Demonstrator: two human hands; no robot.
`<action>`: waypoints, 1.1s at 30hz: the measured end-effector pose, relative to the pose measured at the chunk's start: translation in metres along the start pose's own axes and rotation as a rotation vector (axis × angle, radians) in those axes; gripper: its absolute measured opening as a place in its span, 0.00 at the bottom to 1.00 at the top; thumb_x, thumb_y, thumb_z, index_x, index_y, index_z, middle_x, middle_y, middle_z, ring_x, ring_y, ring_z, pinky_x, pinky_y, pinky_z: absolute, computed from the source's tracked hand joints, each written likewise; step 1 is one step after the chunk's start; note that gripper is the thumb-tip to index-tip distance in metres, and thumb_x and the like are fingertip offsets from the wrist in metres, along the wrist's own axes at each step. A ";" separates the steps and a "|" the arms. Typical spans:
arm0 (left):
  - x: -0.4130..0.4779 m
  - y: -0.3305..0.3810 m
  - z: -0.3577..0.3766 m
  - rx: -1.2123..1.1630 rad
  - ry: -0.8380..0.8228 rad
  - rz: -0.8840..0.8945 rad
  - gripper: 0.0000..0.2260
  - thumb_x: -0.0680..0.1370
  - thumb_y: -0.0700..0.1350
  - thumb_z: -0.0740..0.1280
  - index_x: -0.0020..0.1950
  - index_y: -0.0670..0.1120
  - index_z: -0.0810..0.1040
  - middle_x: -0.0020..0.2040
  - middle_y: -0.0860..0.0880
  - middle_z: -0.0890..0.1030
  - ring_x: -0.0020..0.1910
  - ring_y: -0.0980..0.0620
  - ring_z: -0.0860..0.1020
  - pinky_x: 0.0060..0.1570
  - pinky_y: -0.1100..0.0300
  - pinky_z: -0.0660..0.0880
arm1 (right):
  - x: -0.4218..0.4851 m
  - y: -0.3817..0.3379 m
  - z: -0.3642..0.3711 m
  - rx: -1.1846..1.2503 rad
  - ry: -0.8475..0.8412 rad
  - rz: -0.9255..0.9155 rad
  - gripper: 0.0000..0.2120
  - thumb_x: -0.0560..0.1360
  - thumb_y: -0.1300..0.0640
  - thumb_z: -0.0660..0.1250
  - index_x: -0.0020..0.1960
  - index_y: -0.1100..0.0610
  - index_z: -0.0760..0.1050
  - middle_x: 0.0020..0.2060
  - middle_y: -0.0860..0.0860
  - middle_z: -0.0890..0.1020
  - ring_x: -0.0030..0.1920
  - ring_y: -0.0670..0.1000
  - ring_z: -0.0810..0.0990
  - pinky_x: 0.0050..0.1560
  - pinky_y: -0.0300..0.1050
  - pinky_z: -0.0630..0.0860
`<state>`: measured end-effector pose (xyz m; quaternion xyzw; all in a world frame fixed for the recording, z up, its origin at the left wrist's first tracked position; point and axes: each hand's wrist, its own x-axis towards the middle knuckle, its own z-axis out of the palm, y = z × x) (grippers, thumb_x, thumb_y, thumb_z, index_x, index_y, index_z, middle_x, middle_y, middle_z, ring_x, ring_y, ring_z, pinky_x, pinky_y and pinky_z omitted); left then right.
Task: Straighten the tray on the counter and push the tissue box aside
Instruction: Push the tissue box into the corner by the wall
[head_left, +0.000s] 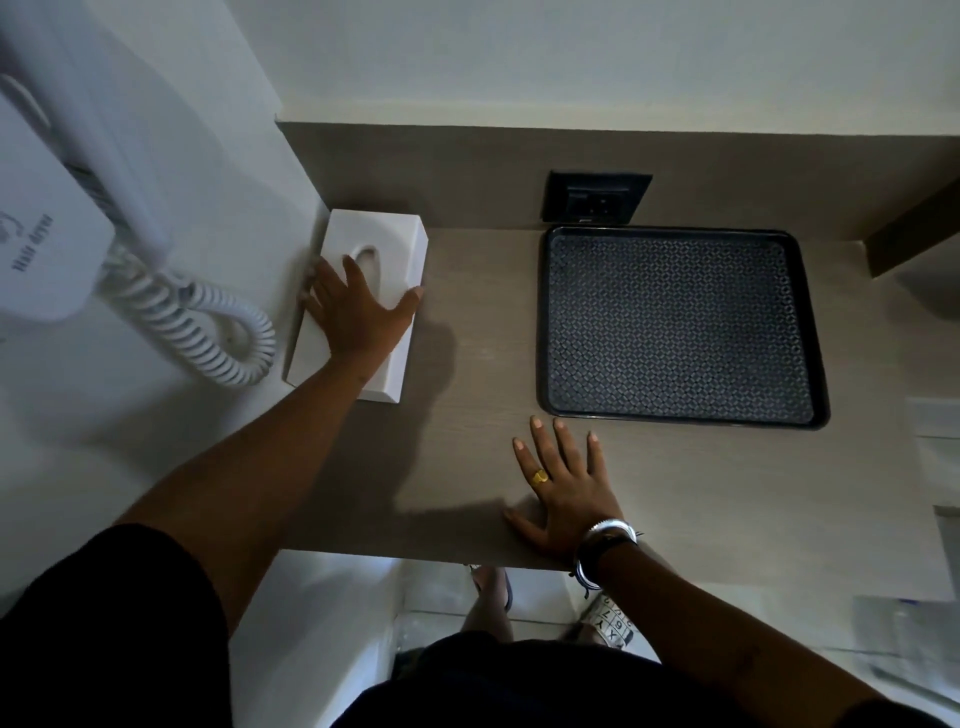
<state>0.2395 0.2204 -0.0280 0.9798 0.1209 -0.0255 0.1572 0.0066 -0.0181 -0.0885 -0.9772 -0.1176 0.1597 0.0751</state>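
1. The dark rectangular plastic tray with a patterned mesh floor (680, 327) lies at the right centre of the frame on the pale wood-grain counter (467, 467). Its far edge runs close to parallel with the back wall below the black wall socket (597, 197), so the straightening looks done or nearly so.
2. The white rectangular tissue box with an oval slot (382, 249) sits at the left centre of the frame, well apart from the tray, its far end close to the white side wall. It lies slightly askew to the counter edge, so a last nudge may remain.
3. The left hand (353, 317) lies flat on top of the box, fingers spread, thumb reaching to the box's right edge. It presses rather than grips; the fingertips at the box's left side are blurred, so whether they curl over that edge is unclear.
4. The right hand (563, 493) rests open, palm down on the bare counter in the lower centre, holding nothing. Its fingertips stop just short of the tray's near left corner.
5. A white wall-mounted hair dryer with a coiled cord (62, 208) fills the upper left of the frame, beside the box.
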 end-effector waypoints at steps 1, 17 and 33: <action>-0.010 -0.003 0.000 0.019 0.019 0.065 0.47 0.72 0.71 0.63 0.80 0.42 0.54 0.80 0.34 0.51 0.80 0.35 0.49 0.77 0.35 0.46 | 0.000 0.000 0.000 0.002 -0.004 0.000 0.43 0.71 0.27 0.53 0.78 0.49 0.51 0.78 0.54 0.49 0.77 0.59 0.45 0.72 0.69 0.43; -0.049 -0.030 0.009 0.304 0.068 0.360 0.42 0.75 0.64 0.64 0.80 0.44 0.54 0.81 0.37 0.53 0.80 0.37 0.53 0.77 0.38 0.51 | 0.002 0.000 -0.001 0.003 0.002 -0.006 0.42 0.71 0.27 0.53 0.77 0.50 0.54 0.78 0.55 0.52 0.77 0.60 0.49 0.71 0.67 0.41; -0.057 -0.006 -0.013 0.212 0.055 0.380 0.52 0.69 0.76 0.57 0.81 0.42 0.50 0.81 0.37 0.53 0.81 0.39 0.52 0.78 0.37 0.49 | -0.011 -0.002 -0.015 0.101 0.021 0.012 0.41 0.74 0.30 0.52 0.79 0.50 0.49 0.78 0.53 0.48 0.78 0.59 0.49 0.74 0.65 0.43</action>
